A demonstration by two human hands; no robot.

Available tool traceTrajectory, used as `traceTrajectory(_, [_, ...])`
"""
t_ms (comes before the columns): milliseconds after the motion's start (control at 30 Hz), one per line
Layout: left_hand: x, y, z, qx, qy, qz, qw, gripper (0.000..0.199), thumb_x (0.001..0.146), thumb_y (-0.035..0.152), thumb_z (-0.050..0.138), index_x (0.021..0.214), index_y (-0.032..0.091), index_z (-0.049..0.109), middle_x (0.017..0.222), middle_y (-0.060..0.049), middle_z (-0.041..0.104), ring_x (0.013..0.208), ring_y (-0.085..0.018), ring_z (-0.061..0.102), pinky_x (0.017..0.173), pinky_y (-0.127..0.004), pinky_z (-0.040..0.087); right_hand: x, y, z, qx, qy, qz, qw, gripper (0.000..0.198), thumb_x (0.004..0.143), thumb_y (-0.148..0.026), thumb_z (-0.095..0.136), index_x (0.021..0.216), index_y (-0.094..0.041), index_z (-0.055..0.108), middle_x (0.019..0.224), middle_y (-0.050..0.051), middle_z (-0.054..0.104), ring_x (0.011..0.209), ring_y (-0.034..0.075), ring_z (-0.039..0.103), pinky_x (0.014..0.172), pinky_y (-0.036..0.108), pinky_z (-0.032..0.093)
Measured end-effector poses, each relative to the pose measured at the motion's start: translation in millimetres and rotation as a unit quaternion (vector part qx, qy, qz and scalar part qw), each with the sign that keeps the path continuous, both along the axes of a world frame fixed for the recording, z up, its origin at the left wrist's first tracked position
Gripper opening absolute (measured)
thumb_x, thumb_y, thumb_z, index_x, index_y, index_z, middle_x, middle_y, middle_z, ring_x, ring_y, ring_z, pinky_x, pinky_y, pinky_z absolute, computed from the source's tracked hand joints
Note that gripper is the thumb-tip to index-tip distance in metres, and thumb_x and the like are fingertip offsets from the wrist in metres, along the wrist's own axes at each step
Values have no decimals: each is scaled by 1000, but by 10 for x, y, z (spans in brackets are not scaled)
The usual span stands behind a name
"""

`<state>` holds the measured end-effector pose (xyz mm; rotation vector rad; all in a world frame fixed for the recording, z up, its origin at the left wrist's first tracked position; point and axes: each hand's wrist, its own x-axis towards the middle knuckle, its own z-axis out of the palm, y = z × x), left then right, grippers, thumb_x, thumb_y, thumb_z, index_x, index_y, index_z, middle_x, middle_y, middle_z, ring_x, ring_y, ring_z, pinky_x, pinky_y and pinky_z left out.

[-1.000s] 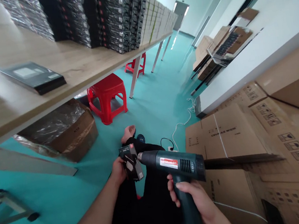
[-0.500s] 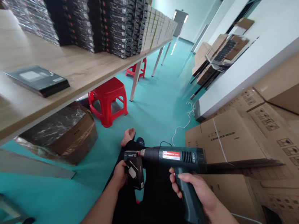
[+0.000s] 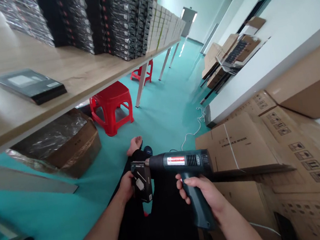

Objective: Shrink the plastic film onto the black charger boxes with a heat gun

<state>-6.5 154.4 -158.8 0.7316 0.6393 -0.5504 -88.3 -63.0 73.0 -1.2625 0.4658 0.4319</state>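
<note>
My right hand (image 3: 199,191) is wrapped around the handle of a dark green heat gun (image 3: 187,161), with fingers at its trigger. The gun lies level, its metal nozzle pointing left at the upper right edge of a small black box. In my left hand (image 3: 127,186) is that black box (image 3: 141,182), held upright by its left side; a white charger and cable are printed on its face. The nozzle tip is at or very near the box; whether they touch I cannot tell. Both hands are above my lap.
On the wooden table (image 3: 78,73) at left stand tall stacks of film-wrapped black boxes (image 3: 124,21), white boxes (image 3: 163,28) and one flat black box (image 3: 29,85). Below are an open carton (image 3: 78,145) and a red stool (image 3: 113,106). Large cartons (image 3: 239,145) crowd my right; a white cord (image 3: 193,133) crosses the floor.
The heat gun has shifted slightly left and up in view, its nozzle still at the box's upper right edge. The whole scene has slid a little left as well. Both grips are unchanged.
</note>
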Motion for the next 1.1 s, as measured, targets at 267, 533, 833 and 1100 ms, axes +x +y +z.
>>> traceTrajectory(267, [16, 31, 15, -10, 4, 22, 1000, 9, 60, 17, 49, 64, 14, 57, 55, -5, 61, 48, -20, 58, 46, -30, 47, -34, -118, 1, -50, 24, 93, 994, 26, 76, -24, 59, 99, -13, 63, 78, 6, 67, 59, 15, 62, 48, 24, 47])
traceTrajectory(533, [56, 4, 28, -43, 9, 44, 998, 16, 60, 15, 47, 70, 13, 59, 55, -5, 60, 45, -19, 56, 45, -30, 46, -99, -123, 54, -66, 38, 139, 987, 26, 75, -25, 61, 98, -13, 65, 82, 7, 68, 59, 15, 62, 52, 26, 48])
traceTrajectory(833, [83, 56, 120, -53, 14, 104, 993, 15, 60, 16, 45, 69, 15, 57, 55, -3, 58, 48, -17, 57, 51, -30, 50, -351, -111, 99, -71, 91, 216, 970, 24, 72, -22, 63, 94, -15, 67, 81, 7, 68, 58, 16, 62, 51, 26, 48])
traceTrajectory(1100, [102, 51, 117, -55, 30, 114, 991, 12, 63, 17, 45, 67, 15, 56, 54, -2, 58, 47, -16, 55, 50, -29, 49, -604, -95, -45, -50, 73, 100, 991, 30, 76, -25, 60, 103, -14, 65, 84, 8, 67, 60, 15, 61, 51, 25, 48])
